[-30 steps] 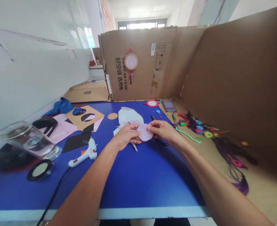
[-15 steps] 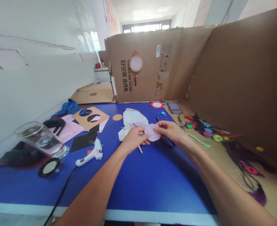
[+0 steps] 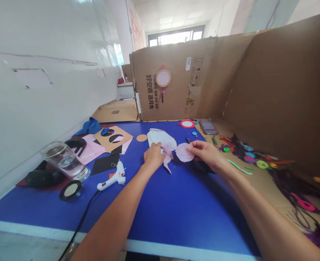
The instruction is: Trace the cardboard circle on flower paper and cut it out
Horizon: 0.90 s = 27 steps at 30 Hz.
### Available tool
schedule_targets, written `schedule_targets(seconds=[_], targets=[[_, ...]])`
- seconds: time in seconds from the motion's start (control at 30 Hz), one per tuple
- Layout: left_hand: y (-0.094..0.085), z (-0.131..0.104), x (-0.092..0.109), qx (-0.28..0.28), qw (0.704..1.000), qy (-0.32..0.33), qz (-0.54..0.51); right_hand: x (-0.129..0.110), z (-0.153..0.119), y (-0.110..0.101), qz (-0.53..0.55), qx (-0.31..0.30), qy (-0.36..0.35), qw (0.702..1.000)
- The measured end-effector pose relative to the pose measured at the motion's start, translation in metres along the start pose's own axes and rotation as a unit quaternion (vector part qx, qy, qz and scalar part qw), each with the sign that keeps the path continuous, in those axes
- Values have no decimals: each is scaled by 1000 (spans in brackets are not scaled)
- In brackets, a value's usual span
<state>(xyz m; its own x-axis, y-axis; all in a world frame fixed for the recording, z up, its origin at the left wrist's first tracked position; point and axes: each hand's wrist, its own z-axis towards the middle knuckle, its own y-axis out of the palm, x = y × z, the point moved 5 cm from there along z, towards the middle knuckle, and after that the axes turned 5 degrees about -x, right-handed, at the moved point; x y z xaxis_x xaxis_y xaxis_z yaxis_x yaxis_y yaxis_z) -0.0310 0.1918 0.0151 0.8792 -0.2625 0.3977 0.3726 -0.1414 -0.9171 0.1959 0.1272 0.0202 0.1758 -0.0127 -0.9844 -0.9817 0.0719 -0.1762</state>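
Between the thumb and fingers of my right hand (image 3: 205,152) is a thin pale pink disc (image 3: 184,152) with a wrinkled surface, held by its right edge above the table. My left hand (image 3: 155,155) is closed at the crumpled pale pink scrap (image 3: 168,158), its fingers curled over the scrap's left side. A crumpled white sheet (image 3: 161,137) lies just beyond that hand, touching the scrap. Under my right hand a dark object (image 3: 200,166) is partly hidden. A flat tan disc (image 3: 142,137) rests left of the white sheet.
A white glue gun (image 3: 113,177) with a cord lies left of my forearm. Beyond it are a glass jar of water (image 3: 67,161), a round black lid (image 3: 70,190) and a tan card with holes (image 3: 113,138). Coloured craft bits and dark tassels (image 3: 293,181) cover the cardboard on the right.
My left hand has let go of the pink disc and moved left onto the crumpled scrap. My right hand keeps the disc. The whole view has shifted slightly.
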Motion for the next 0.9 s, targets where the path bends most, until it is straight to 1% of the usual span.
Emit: schedule_targets(seconds=[0.13, 0.27, 0.4, 0.53, 0.6, 0.7, 0.77, 0.83, 0.9], targets=[[-6, 17, 0, 17, 1000, -4, -11, 0, 1, 1, 3, -3, -6, 1000], [-25, 34, 1, 59, 997, 26, -40, -2, 2, 0, 9, -3, -17, 1000], [-57, 57, 2, 125, 989, 49, -60, -1, 3, -2, 17, 6, -25, 1000], [-94, 87, 0, 170, 981, 62, -70, 0, 5, -3, 23, 13, -26, 999], [-113, 102, -4, 189, 978, 57, -68, 0, 5, -3, 27, 11, -25, 999], [-139, 124, -15, 216, 974, 35, -58, 0, 6, -3, 30, 6, -24, 999], [-152, 134, -30, 232, 971, 1, -48, 0, 6, -3, 31, 5, -22, 999], [-161, 138, -48, 245, 968, -34, -40, 1, 6, -2, 32, 5, -19, 999], [-165, 135, -67, 262, 962, -68, -33, 2, 6, -2, 33, 5, -17, 999]])
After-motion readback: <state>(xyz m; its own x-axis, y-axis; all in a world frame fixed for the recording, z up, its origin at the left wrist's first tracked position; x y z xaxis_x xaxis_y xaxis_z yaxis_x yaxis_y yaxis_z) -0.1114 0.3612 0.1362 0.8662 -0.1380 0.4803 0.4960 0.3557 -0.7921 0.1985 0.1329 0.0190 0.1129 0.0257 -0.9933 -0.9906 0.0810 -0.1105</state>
